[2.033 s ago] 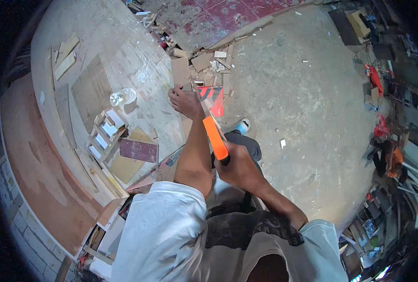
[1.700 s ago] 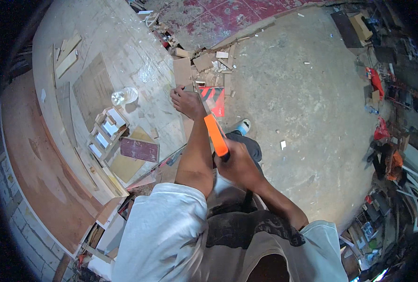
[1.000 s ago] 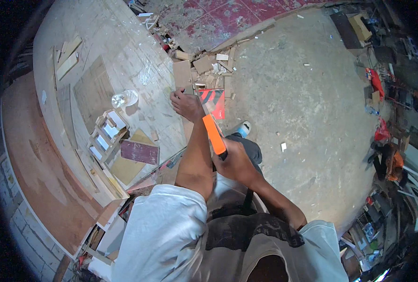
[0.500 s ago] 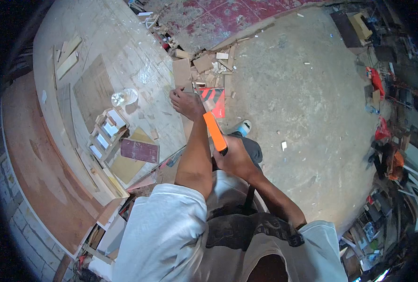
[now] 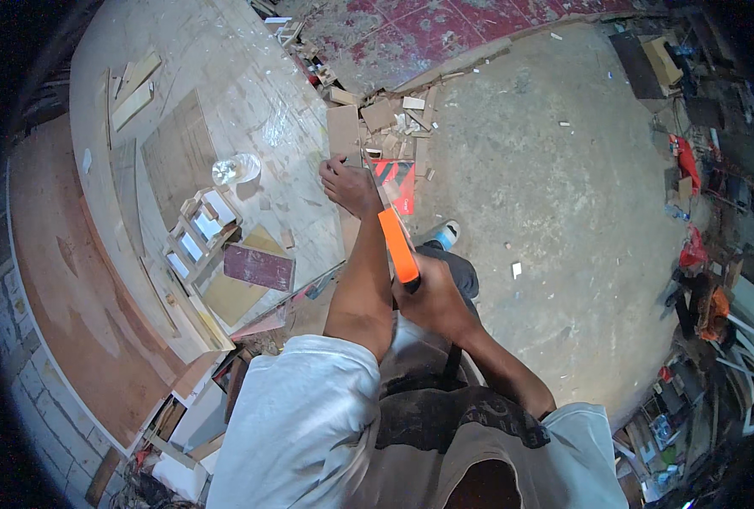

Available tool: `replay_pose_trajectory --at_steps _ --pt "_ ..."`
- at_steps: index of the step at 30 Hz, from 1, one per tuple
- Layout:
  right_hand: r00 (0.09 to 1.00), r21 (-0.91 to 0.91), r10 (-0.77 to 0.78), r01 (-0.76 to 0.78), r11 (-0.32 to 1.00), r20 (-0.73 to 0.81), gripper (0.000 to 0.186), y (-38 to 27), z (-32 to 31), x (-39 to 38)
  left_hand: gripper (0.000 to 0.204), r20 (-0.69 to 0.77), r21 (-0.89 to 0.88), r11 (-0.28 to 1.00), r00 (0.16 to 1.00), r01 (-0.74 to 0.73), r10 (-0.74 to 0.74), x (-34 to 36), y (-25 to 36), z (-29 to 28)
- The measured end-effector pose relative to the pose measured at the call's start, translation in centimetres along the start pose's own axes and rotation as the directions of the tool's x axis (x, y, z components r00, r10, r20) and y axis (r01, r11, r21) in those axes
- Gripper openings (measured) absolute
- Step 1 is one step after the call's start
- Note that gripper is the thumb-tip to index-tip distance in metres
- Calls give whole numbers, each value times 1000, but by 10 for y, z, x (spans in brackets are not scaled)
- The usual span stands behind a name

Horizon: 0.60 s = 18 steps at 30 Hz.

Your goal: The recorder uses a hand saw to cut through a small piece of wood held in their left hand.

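At the right edge of the tabletop (image 5: 262,89), the left hand (image 5: 351,188) lay over a brown board (image 5: 343,129), its fingers bent; whether they pinched the board or only pressed on it, I could not tell. The right hand (image 5: 435,293), lower and nearer the body, was wrapped around the dark lower end of what looked like a saw with a bright orange back (image 5: 399,248). A thin strip, probably its blade, ran forward beside the left wrist, just off the tabletop's edge.

Compared with half a second earlier, the whole view had slid a little, and the saw sat slightly farther back from the left hand — a small pull toward the body, it seemed. The left hand kept its place on the board. To my eye that meant a short back-and-forth stroke, with one hand steadying and the other working; any cut was too small or too hidden to make out.

Beyond the board lay a heap of wood scraps (image 5: 384,116), and a red packet (image 5: 403,188) showed beside the strip. A clear plastic cup (image 5: 237,169) and a maroon block (image 5: 259,269) rested on the tabletop — both well apart from the hands.
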State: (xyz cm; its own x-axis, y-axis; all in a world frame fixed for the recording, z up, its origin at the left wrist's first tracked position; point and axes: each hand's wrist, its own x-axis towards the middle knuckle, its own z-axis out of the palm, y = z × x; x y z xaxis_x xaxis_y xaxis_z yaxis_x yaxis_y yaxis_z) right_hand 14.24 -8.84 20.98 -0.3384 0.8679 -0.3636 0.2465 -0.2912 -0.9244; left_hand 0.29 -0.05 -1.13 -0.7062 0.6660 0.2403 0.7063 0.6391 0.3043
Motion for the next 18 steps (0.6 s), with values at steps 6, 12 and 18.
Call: replay_pose_trajectory --at_steps 6,12,18 --pt "997 -62 -70 68 996 -35 18 -7 6 -11 27 -73 2 999 997 -36 36 2 -13 6" --pt "997 -9 65 -65 998 51 20 -11 4 -13 28 -2 31 999 999 -36 36 3 -10 7" --pt "998 -66 70 -69 995 8 17 -21 -3 -19 29 10 39 999 1000 -18 18 1 -6 5"
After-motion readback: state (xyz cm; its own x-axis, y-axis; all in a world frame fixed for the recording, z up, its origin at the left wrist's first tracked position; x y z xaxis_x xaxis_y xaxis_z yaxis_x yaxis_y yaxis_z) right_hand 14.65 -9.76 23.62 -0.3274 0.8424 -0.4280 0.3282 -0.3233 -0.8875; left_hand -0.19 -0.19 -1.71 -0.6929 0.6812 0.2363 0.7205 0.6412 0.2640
